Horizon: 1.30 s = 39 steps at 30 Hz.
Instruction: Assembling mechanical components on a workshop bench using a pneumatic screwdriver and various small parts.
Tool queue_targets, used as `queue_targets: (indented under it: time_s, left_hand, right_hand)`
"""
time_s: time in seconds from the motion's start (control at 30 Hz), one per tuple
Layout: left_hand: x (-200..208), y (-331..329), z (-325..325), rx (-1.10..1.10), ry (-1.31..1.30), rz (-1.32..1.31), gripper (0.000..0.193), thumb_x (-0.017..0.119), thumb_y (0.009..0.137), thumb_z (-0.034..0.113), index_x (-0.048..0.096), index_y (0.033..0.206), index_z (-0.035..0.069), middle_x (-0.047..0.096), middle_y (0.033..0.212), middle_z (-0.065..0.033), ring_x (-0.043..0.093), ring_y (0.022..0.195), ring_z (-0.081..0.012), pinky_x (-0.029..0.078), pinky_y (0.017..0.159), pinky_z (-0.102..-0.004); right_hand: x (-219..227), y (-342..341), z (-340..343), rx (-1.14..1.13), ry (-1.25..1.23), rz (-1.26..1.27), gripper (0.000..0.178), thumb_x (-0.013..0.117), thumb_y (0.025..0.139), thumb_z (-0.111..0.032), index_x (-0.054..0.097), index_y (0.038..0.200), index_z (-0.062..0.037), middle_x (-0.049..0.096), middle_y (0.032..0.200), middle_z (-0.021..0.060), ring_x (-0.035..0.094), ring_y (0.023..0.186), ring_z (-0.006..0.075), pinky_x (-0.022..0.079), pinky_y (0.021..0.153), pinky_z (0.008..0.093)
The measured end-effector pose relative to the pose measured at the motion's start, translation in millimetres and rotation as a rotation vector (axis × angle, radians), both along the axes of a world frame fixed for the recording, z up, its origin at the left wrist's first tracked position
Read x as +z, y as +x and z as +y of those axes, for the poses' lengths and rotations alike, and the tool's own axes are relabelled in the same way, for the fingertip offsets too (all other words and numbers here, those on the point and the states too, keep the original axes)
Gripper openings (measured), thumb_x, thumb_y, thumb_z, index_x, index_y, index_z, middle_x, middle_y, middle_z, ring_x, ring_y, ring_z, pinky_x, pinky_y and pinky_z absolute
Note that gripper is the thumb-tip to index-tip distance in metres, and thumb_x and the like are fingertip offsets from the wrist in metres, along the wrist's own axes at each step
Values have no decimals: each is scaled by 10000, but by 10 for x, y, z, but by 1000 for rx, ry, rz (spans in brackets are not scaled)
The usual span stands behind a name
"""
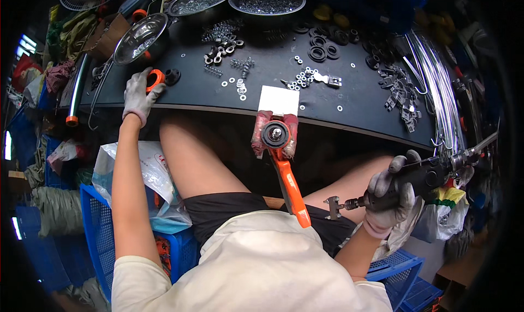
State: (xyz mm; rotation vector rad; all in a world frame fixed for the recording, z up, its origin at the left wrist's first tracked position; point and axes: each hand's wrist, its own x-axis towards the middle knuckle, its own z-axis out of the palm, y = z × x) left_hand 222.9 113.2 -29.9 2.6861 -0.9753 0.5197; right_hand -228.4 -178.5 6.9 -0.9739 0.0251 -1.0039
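My left hand (141, 96), in a grey-white glove, is at the table's left front edge, its fingers closed on an orange ring (156, 79). Beside that ring stands a black round part (172, 76). My gloved right hand (390, 195) is wrapped around a black power driver (417, 178), whose forked metal bit (333, 207) points left above my thigh. Between the hands, a long orange handle (292, 192) slants toward me from a black round head with an upright bolt (276, 133). That head sits between red-padded jaws (261, 135) at the table edge.
Loose springs (243, 66), small washers (305, 78), black rings (319, 50) and metal brackets (403, 94) lie on the dark table (191, 102). Metal bowls (267, 0) line the back. Long metal rods (436, 88) lie at right; blue crates (95, 230) flank my legs.
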Motion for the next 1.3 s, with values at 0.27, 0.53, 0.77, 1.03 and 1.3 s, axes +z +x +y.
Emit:
queue_targets:
  time_s: [0.27,0.53,0.77,1.03,1.3]
  left_hand:
    - [682,-681,-30,-432,-1410,994,531,535,938,381,452,1362,72,576,1170,-105,570,1028,-185,458,882,-286]
    - [562,-2023,-879,-575,-1441,1625,687,588,834,549,461,1293,53,543,1224,-180,568,1070,-271,515,848,-381]
    - [270,-2415,-1333,-612,-1256,903,707,713,606,-9,353,1213,42,477,1160,-110,559,1033,-189,458,943,-312]
    - [-9,-2390,-1312,-632,-1124,857,872,884,558,100,350,1245,42,479,1182,-101,533,1120,-196,456,957,-329]
    - [-29,-2342,-1255,-605,-903,815,810,820,587,161,379,1254,28,466,1199,-122,471,1160,-234,373,1011,-354]
  right_hand:
    - [-59,-142,-82,-72,-1,45,575,531,911,-173,264,1375,40,507,1092,175,493,551,112,391,494,260]
    - [-64,-18,-134,20,160,-68,551,521,909,-144,285,1371,41,529,1101,199,533,550,149,431,494,305]
    - [-116,-40,-66,-17,136,-15,552,519,913,-159,287,1374,37,531,1104,189,523,560,144,435,498,300]
    - [-168,-15,-41,-10,151,5,543,502,925,-168,280,1376,36,531,1106,191,519,567,144,452,523,302]
    - [-159,42,-7,24,208,-15,534,502,922,-164,278,1371,22,534,1120,195,538,578,166,464,535,309]
